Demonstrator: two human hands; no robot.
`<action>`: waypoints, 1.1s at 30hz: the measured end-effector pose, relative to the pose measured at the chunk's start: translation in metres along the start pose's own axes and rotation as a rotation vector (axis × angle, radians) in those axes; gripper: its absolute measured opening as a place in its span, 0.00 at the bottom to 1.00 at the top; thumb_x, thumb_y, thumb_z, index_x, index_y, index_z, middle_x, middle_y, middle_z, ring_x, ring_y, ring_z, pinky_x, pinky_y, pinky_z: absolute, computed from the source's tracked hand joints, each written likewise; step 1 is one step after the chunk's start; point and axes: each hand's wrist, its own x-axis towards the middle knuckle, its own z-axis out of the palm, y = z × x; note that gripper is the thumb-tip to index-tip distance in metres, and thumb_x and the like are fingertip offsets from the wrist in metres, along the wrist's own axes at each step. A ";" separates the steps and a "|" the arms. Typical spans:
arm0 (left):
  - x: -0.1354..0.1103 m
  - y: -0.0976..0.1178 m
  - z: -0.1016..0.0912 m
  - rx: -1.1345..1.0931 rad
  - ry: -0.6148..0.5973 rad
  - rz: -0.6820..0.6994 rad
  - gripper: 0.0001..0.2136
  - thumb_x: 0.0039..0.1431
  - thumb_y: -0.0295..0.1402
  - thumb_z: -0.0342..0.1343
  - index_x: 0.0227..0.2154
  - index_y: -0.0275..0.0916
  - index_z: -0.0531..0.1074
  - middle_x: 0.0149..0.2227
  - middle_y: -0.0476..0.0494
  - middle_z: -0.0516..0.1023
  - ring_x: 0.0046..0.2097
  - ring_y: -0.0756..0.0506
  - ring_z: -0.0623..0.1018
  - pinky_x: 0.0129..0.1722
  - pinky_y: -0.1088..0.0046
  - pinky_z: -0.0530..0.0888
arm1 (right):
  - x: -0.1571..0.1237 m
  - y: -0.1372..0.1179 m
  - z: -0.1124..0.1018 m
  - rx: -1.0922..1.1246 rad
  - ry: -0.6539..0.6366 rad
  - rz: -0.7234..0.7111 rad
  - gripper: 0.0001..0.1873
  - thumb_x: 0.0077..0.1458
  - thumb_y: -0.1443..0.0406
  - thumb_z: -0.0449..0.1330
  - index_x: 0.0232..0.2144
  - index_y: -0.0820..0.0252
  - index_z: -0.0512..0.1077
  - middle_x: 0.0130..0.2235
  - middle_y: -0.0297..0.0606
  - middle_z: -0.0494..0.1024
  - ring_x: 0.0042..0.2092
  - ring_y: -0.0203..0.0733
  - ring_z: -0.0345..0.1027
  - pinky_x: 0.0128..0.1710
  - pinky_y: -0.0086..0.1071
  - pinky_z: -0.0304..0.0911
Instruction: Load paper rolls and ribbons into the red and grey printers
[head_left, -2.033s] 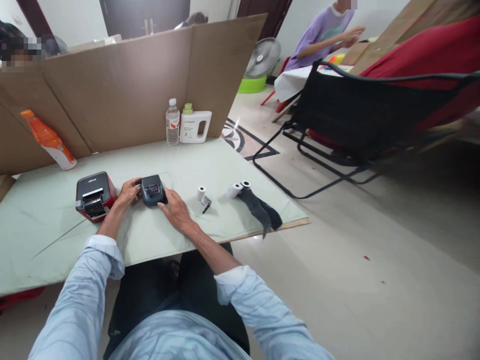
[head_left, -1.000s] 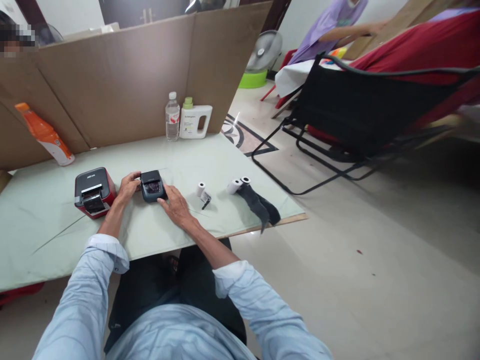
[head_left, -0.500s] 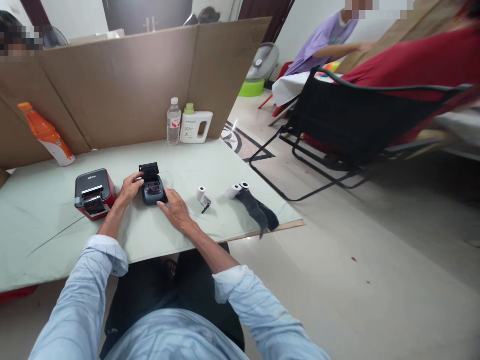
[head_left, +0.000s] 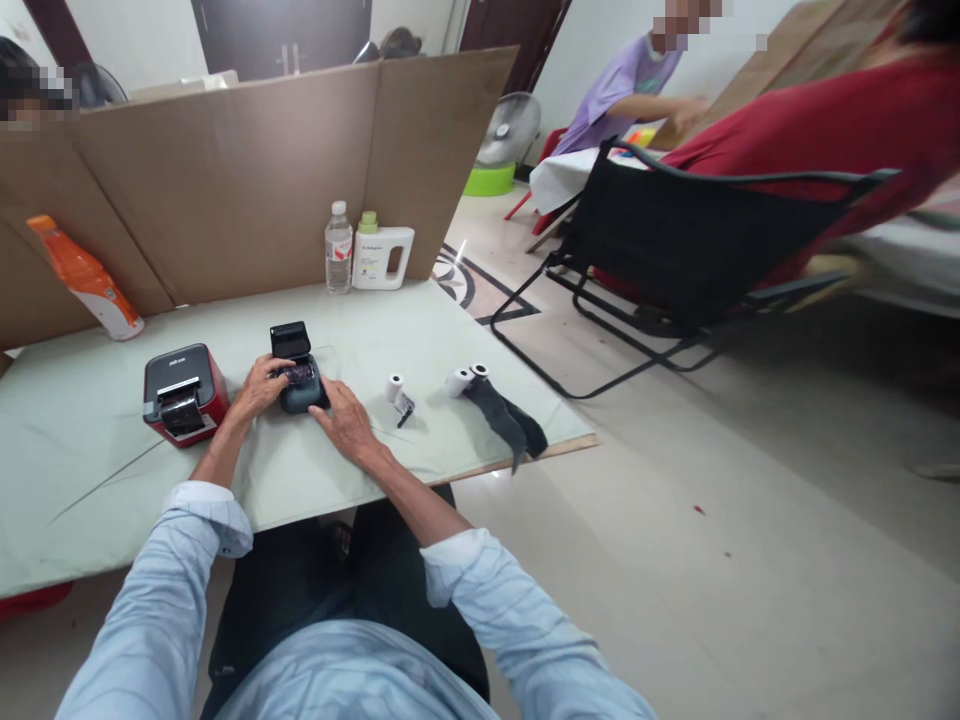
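Observation:
A small dark blue portable printer [head_left: 301, 397] sits on the table with its black lid [head_left: 290, 339] raised. Inside its compartment lies a dark, shiny roll [head_left: 302, 372]. My left hand [head_left: 261, 387] reaches over the left edge, its fingers and thumb closed at the roll's left end. Against the printer's right side, my right hand [head_left: 343, 418] holds the body with thumb and fingers. To the left stands a red and black printer [head_left: 185, 393] with a dark strip in its front slot.
Small white paper rolls [head_left: 394, 386] lie to the right, farther ones [head_left: 458, 382] with dark strips [head_left: 501, 424] over the table edge. Along the cardboard screen [head_left: 240, 180] stand an orange bottle [head_left: 84, 275], a water bottle [head_left: 339, 250] and a white jug [head_left: 381, 258]. A black folding chair [head_left: 682, 240] stands right.
My left hand has moved from beside the raised lid into the printer's open compartment, onto the dark roll. My right hand stays at the printer's right side. The view has shifted slightly.

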 end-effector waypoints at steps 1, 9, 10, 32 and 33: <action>0.000 0.002 0.002 0.032 0.030 -0.023 0.14 0.56 0.33 0.61 0.44 0.45 0.86 0.51 0.41 0.79 0.57 0.38 0.76 0.64 0.58 0.72 | 0.000 0.000 0.000 -0.003 -0.002 0.001 0.33 0.67 0.61 0.60 0.71 0.61 0.63 0.61 0.55 0.75 0.62 0.57 0.69 0.64 0.52 0.68; 0.000 0.022 0.006 0.149 0.238 -0.046 0.08 0.53 0.30 0.64 0.34 0.44 0.86 0.54 0.37 0.73 0.57 0.33 0.75 0.65 0.51 0.71 | 0.002 -0.003 -0.002 0.008 0.017 -0.016 0.32 0.67 0.62 0.61 0.70 0.59 0.63 0.60 0.54 0.76 0.61 0.57 0.70 0.65 0.53 0.67; 0.001 0.025 0.004 0.142 0.253 -0.031 0.07 0.53 0.30 0.64 0.33 0.44 0.86 0.53 0.38 0.74 0.57 0.34 0.75 0.65 0.51 0.70 | 0.002 -0.004 -0.002 0.008 0.020 -0.012 0.32 0.66 0.62 0.61 0.70 0.59 0.63 0.60 0.53 0.76 0.61 0.57 0.70 0.65 0.54 0.68; 0.035 0.121 0.000 -0.705 -0.064 -0.338 0.15 0.61 0.44 0.66 0.40 0.38 0.73 0.29 0.48 0.76 0.27 0.48 0.78 0.23 0.74 0.76 | -0.022 -0.012 -0.087 -0.137 0.417 0.056 0.25 0.69 0.55 0.59 0.62 0.61 0.71 0.60 0.55 0.74 0.62 0.61 0.66 0.64 0.56 0.63; 0.038 0.125 0.005 -0.717 -0.076 -0.340 0.14 0.61 0.43 0.66 0.39 0.38 0.73 0.29 0.48 0.76 0.27 0.49 0.77 0.24 0.74 0.76 | -0.025 -0.002 -0.092 -0.145 0.449 0.115 0.26 0.68 0.54 0.61 0.61 0.61 0.71 0.58 0.55 0.75 0.60 0.61 0.67 0.62 0.56 0.64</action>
